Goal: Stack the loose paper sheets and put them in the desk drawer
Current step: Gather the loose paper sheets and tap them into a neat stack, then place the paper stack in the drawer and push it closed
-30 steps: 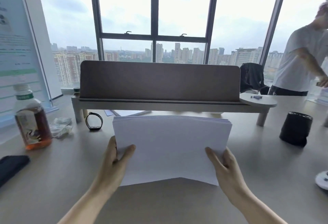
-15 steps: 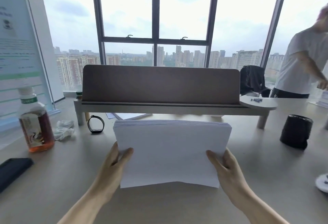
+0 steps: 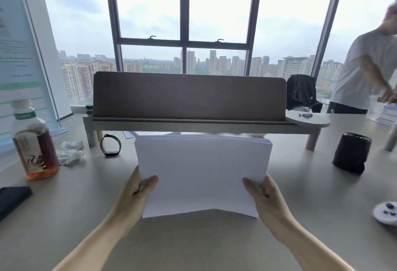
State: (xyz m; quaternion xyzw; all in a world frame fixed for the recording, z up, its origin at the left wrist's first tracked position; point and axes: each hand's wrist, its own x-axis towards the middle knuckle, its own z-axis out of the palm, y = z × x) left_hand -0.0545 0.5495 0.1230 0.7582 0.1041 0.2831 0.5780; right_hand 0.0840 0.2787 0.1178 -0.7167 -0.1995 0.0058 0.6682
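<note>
A stack of white paper sheets (image 3: 202, 174) stands upright on its long edge over the middle of the grey desk (image 3: 193, 245). My left hand (image 3: 134, 197) grips its left side, thumb across the front. On the right side my right hand (image 3: 265, 198) holds it the same way. The stack's lower edge bows upward in the middle just above the desk. A few more sheets (image 3: 133, 133) lie flat under the desk shelf behind the stack. No drawer is in view.
A brown divider panel on a raised shelf (image 3: 189, 120) crosses the desk behind the stack. To the left are a tea bottle (image 3: 35, 142), crumpled plastic (image 3: 71, 152), a wristband (image 3: 110, 144) and a dark pouch (image 3: 12, 197). A black cylinder (image 3: 351, 152) and white controller (image 3: 386, 211) are on the right. A person stands at far right (image 3: 365, 73).
The stack has stayed upright in both hands; its lower edge went flat against the desk and now bows up again. The view has tilted slightly.
</note>
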